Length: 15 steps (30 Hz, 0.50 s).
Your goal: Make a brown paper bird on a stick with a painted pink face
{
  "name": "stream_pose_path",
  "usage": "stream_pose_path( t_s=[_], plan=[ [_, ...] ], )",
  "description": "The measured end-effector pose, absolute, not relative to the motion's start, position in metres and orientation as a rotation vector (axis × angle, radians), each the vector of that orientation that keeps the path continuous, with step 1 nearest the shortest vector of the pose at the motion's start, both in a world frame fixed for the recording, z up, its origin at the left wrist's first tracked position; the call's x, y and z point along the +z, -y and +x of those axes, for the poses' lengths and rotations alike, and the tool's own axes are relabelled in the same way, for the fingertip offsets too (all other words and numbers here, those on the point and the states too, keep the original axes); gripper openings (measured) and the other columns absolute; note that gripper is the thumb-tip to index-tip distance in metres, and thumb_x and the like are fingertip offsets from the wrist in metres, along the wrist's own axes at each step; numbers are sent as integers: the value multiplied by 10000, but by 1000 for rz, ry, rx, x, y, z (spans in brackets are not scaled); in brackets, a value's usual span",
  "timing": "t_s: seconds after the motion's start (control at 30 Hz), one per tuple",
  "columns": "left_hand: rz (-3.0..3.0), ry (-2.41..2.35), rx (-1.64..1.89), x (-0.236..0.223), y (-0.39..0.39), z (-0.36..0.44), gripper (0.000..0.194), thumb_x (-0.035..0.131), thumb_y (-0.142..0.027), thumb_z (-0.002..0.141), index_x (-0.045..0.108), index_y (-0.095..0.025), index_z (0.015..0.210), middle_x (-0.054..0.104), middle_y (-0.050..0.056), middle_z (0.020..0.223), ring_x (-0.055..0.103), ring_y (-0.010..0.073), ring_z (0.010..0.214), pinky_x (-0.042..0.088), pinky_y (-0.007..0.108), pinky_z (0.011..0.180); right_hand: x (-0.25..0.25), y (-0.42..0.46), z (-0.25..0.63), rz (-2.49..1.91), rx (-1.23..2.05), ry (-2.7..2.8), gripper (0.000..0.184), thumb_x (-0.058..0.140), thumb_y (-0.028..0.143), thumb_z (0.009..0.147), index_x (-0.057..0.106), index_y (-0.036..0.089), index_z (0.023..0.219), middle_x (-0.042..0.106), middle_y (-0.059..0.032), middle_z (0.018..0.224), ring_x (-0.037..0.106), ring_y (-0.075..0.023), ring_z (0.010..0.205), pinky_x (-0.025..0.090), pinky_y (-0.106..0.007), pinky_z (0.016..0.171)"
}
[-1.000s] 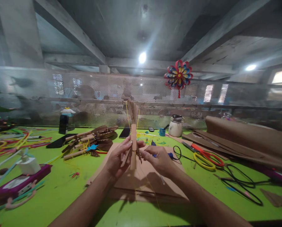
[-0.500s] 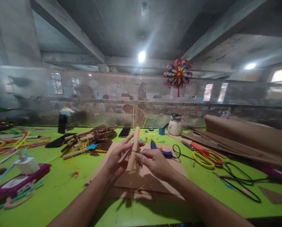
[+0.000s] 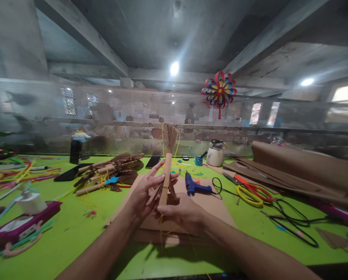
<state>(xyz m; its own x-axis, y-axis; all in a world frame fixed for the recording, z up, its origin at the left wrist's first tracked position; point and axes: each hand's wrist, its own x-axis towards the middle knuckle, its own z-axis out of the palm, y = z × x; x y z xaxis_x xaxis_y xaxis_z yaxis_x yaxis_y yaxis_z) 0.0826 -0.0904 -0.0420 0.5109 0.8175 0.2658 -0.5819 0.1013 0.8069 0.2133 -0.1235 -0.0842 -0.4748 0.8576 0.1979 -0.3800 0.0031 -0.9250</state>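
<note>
Both hands hold a brown paper craft piece (image 3: 168, 167), a rolled paper tube with a pleated fan at its top and more pleated paper lower down. My left hand (image 3: 146, 190) grips its middle from the left, fingers around the tube. My right hand (image 3: 181, 210) is closed on the lower end, thumb lying across the tube. Yellow string (image 3: 178, 144) loops beside the top fan, and loose strands hang below. Beneath is a sheet of brown cardboard (image 3: 217, 214). A blue glue gun (image 3: 198, 186) rests on it, right of my hands.
Several similar paper pieces (image 3: 106, 173) are piled at left, near a purple power strip (image 3: 25, 221) and coloured cords. Rightward lie scissors (image 3: 252, 190), a black cable (image 3: 296, 229) and brown paper sheets (image 3: 302, 167). A white jug (image 3: 215, 153) stands behind, before a perforated screen (image 3: 127, 116).
My right hand has slid down the tube to its lower end, its thumb now across the front. The left hand keeps its hold, and the piece sits slightly higher.
</note>
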Motion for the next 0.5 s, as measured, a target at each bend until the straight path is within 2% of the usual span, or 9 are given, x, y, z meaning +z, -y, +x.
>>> stream_pose_path(
  t_s=[0.27, 0.37, 0.5],
  plan=[
    [985, -281, 1100, -43, 92, 84, 757, 604, -134, 762, 192, -159, 1396, 697, 153, 950, 653, 264, 923, 490, 375, 825, -86, 122, 214, -457, 1600, 1325, 139, 729, 215, 695, 698, 111, 781, 630, -39, 666, 568, -126, 612, 403, -295, 644],
    [976, -257, 1074, -43, 93, 84, 674, 564, -144, 786, 240, -159, 1377, 691, 148, 977, 643, 262, 953, 466, 394, 863, -86, 122, 213, -442, 1583, 1313, 134, 724, 195, 697, 696, 106, 792, 635, -43, 677, 571, -128, 621, 408, -296, 651],
    [955, -99, 991, -44, 94, 83, 565, 515, -271, 775, 379, -126, 1305, 648, 174, 1089, 567, 326, 1082, 374, 496, 965, -86, 123, 213, -453, 1566, 1279, 137, 729, 183, 689, 692, 103, 795, 639, -43, 668, 576, -128, 600, 417, -294, 631]
  ],
)
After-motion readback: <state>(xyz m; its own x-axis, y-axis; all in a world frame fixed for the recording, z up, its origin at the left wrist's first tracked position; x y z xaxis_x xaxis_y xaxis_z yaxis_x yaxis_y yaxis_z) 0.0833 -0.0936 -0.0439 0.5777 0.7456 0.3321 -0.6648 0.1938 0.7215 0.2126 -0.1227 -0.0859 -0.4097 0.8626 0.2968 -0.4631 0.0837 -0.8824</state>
